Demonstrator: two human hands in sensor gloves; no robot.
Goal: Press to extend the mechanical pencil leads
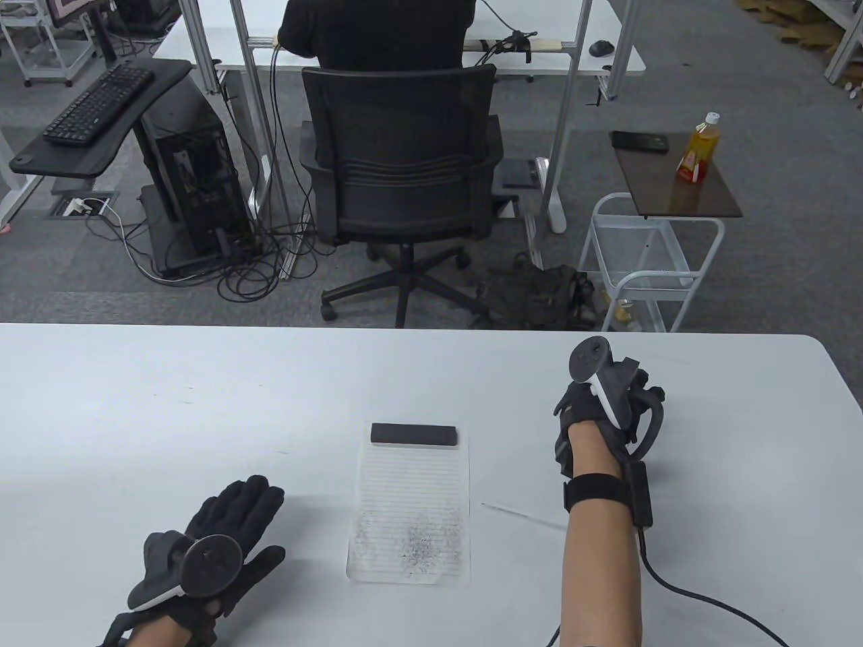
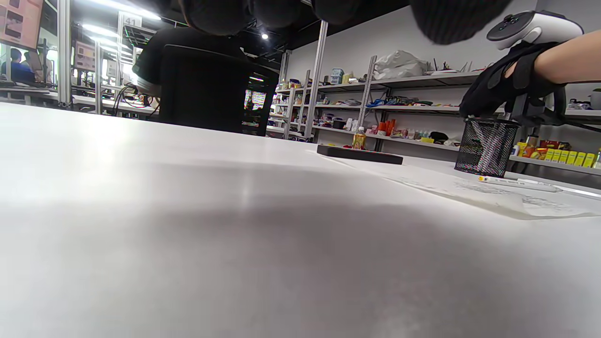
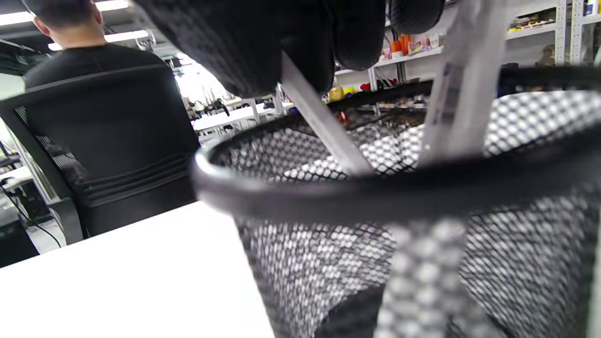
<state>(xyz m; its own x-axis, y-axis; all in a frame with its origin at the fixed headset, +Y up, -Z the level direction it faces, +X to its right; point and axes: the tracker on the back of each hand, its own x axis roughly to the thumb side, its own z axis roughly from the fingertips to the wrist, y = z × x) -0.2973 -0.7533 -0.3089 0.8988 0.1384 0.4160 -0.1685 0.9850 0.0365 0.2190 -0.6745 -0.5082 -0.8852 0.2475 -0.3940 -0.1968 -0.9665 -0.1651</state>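
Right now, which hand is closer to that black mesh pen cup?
The right hand. It sits right on top of the mesh cup, fingers on a white pencil standing inside. The left hand rests flat on the table, across the notepad.

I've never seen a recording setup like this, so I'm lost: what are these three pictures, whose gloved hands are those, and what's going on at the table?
A person wears black sensor gloves with a tracker strapped on each. The table view looks down from above; the other two views come from wrist cameras. The left hand rests flat on the white table. The right hand reaches into a black mesh pencil cup and touches a white pencil standing in it. Between the hands lies a scribbled lined sheet under a dark bar; another white pencil lies beside the cup.
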